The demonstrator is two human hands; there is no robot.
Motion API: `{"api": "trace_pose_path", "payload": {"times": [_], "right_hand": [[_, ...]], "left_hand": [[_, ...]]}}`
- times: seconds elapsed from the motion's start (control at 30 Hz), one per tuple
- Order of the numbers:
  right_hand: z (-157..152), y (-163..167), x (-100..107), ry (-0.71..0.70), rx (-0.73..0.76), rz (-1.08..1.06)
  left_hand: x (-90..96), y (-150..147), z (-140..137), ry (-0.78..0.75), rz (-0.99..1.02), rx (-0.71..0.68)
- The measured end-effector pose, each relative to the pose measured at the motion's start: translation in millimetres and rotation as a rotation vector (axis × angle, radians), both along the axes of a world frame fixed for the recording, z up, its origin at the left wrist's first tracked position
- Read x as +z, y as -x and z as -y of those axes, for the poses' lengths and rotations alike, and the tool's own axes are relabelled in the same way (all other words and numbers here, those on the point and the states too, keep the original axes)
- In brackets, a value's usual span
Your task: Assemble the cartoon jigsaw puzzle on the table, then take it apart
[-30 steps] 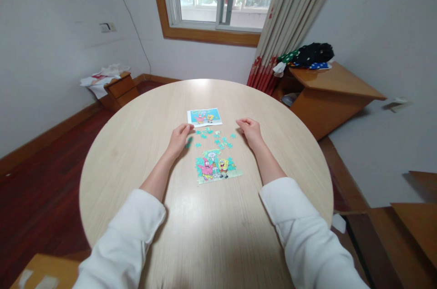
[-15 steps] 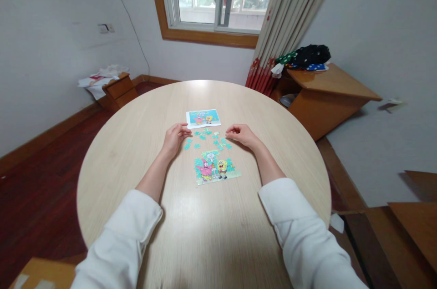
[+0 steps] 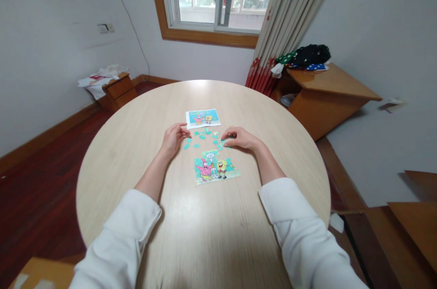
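Observation:
On the table lies a partly joined jigsaw puzzle (image 3: pixel 213 170) with pink and yellow cartoon figures. Loose turquoise puzzle pieces (image 3: pixel 205 133) are scattered between it and a printed reference picture (image 3: pixel 205 117) farther back. My left hand (image 3: pixel 174 138) rests beside the left end of the loose pieces, fingers loosely bent and apart, with nothing seen in it. Over the right-hand group of pieces is my right hand (image 3: pixel 238 137), its thumb and forefinger spread around them. Whether its fingertips touch a piece is too small to tell.
The round wooden table (image 3: pixel 201 234) fills the middle of the view. Behind it are a window (image 3: pixel 218 2) and a curtain (image 3: pixel 280 20). At right stands a wooden cabinet (image 3: pixel 334 93) with cloths (image 3: pixel 307 57) on top. A cardboard box (image 3: pixel 44 273) is at lower left.
My right hand has moved a little left and nearer to me, over the right-hand loose pieces, and its fingers have spread. My left hand has barely moved. The joined puzzle looks the same.

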State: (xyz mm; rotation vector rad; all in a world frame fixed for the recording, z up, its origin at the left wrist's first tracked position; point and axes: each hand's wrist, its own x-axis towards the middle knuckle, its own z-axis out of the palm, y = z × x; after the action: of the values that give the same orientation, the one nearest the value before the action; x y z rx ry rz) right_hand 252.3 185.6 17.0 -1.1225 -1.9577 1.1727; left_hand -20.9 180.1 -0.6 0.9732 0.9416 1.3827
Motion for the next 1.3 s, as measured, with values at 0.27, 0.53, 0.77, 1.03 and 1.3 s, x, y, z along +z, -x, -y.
{"api": "trace_pose_path", "payload": {"times": [0.27,0.53,0.77,1.03,1.3], "right_hand": [[-3,1,-2,-0.029,0.059,0.077],[-5,6,-3,0.032,0.044,0.13],[-3,12,2,-0.039,0.048,0.267],[5,22,15,-0.12,-0.027,0.469],[-3,17,7,-0.086,0.026,0.439]], "left_hand": [[0.8,0,-1,0.008,0.04,-0.001],[3.1,-1,0,0.018,0.046,-0.011],[1.3,1,-1,0.014,0.05,-0.013],[1.1,0,-1,0.02,0.054,-0.013],[1.9,0,-1,0.014,0.047,-0.019]]}}
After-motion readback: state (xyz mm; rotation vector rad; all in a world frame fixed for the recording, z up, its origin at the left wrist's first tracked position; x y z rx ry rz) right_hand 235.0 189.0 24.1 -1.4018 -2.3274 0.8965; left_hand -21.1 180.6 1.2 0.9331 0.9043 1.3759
